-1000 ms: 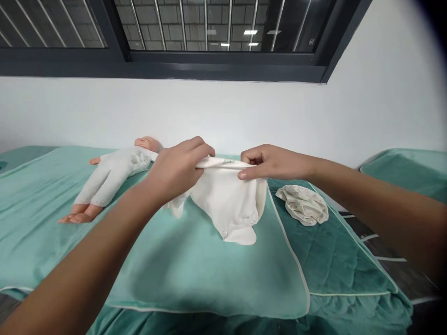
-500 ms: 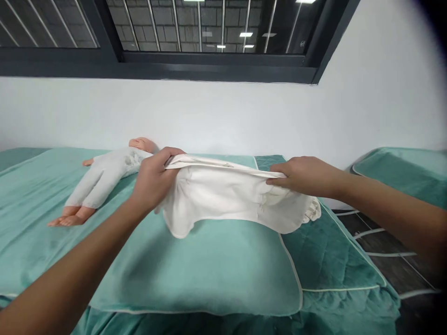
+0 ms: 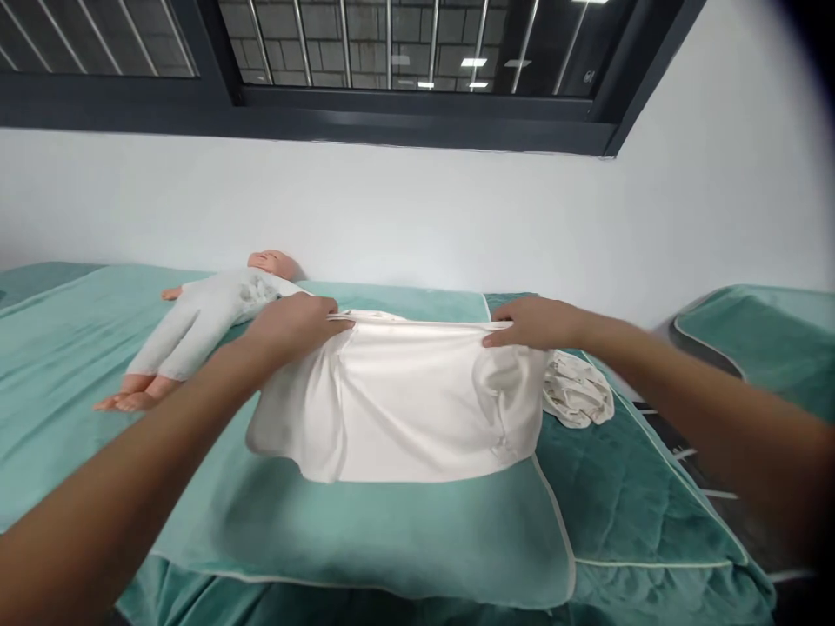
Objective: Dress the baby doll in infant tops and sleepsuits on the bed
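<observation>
A white cloth garment (image 3: 417, 400) hangs stretched between my two hands above the light green mat. My left hand (image 3: 297, 326) pinches its upper left edge. At the upper right, the fingers of my right hand (image 3: 531, 322) close on the same edge. The cloth drops in soft folds, with a bunched part near the right side; its exact kind I cannot tell. Behind my left hand a baby doll (image 3: 202, 317) in a white suit lies on its back, head toward the wall. A crumpled white cloth (image 3: 577, 389) rests just right of the garment.
The light green mat (image 3: 391, 539) lies over a darker green quilted bed cover (image 3: 639, 487). A white wall (image 3: 424, 217) rises behind the bed, below a dark window frame (image 3: 417, 122). Another green padded surface (image 3: 776, 339) stands at the right.
The garment hangs lower and more spread out, its front facing me. My hands have come slightly closer together, and more of the crumpled cloth at the right shows. The view has shifted a little.
</observation>
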A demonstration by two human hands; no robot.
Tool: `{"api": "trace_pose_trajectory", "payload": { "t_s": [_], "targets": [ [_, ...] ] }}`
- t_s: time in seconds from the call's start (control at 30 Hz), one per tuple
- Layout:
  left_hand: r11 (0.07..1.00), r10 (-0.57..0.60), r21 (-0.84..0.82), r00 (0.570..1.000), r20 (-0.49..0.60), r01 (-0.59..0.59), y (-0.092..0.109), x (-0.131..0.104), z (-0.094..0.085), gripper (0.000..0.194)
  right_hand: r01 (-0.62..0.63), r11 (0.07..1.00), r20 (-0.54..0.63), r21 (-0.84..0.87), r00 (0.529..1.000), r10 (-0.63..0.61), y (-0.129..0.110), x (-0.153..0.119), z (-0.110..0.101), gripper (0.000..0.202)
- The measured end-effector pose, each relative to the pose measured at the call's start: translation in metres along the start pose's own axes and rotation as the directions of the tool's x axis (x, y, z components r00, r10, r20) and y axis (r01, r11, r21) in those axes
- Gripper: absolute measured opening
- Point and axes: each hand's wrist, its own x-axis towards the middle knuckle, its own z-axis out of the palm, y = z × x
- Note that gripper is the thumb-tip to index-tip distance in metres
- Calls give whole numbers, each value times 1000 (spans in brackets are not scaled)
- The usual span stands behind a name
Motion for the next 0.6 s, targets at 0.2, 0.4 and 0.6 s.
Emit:
{"api": "trace_pose_trajectory", "payload": {
  "t_s": [0.2,0.4,0.6],
  "targets": [
    [988,48,149,999,-26,-43,26,-24,97,38,24,976,-239,-217,968,-77,-70,33,101,44],
    [988,75,-148,985,154,-52,54,-43,148,33,-59,990,-306,130,947,97,-112,45,153,32],
    [981,-177,-71,981,81,183,66,-27,161,41,-222,942,-336,252,893,300,-127,66,172,49]
  ]
}}
